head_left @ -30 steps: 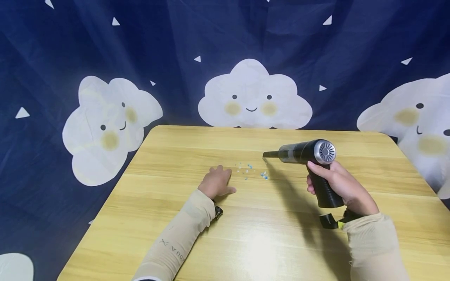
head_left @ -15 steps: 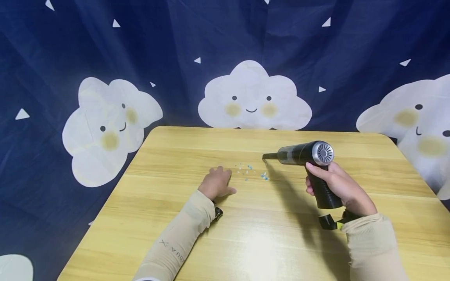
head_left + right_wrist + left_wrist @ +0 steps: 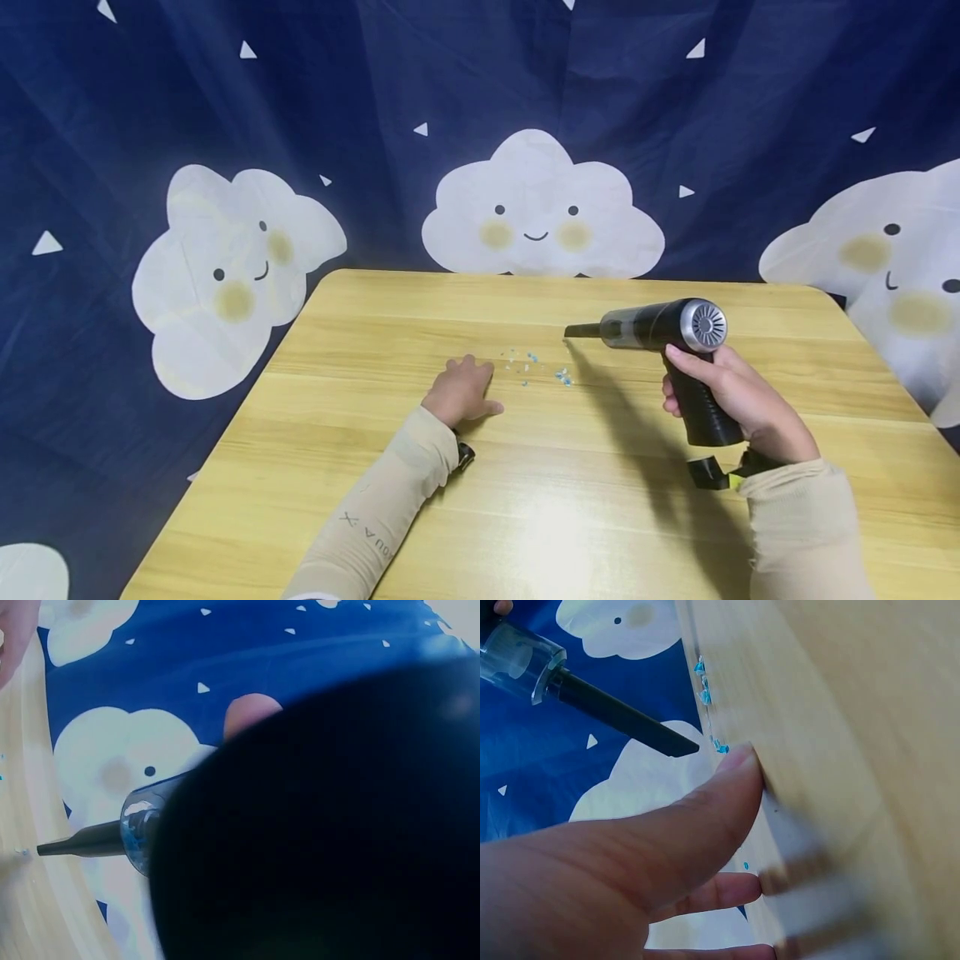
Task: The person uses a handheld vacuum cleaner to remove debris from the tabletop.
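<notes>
My left hand [image 3: 461,392] rests on the table [image 3: 262,450], fingers spread and holding nothing. Just right of it lie blue and white scraps [image 3: 564,377]. Next comes the black nozzle [image 3: 583,331], its tip near them, then the body of the handheld vacuum [image 3: 656,325]; my right hand [image 3: 753,404] grips its handle [image 3: 697,408], fingers curled round.

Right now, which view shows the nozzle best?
The left wrist view: the nozzle looks largest there, seen from the clear barrel to its tip. The head view shows it whole but small. The right wrist view shows it mid-sized, beside a large dark shape.
</notes>
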Demonstrator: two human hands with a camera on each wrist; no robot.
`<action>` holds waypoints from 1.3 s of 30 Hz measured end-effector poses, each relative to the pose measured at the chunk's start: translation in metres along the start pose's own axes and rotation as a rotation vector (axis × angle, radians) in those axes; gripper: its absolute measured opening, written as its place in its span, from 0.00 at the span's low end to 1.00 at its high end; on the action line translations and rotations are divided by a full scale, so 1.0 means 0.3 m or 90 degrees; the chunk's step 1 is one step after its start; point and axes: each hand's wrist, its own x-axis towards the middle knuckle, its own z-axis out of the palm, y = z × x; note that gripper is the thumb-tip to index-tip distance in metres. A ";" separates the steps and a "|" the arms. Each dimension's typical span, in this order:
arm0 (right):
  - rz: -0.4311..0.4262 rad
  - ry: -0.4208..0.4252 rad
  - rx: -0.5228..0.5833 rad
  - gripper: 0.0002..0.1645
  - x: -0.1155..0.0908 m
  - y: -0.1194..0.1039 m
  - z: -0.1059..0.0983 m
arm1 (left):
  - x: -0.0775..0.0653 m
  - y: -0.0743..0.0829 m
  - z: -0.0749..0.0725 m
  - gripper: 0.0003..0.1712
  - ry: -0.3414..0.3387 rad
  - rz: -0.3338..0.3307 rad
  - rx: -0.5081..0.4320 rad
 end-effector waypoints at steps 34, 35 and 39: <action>0.007 -0.007 -0.027 0.15 -0.004 -0.002 0.000 | 0.000 -0.004 0.005 0.40 0.004 0.002 -0.008; 0.007 -0.007 -0.026 0.15 -0.004 0.000 0.001 | -0.001 -0.005 0.005 0.40 0.004 0.002 -0.009; 0.001 -0.011 -0.020 0.14 -0.001 0.005 0.001 | -0.002 -0.005 0.005 0.40 0.003 0.002 -0.011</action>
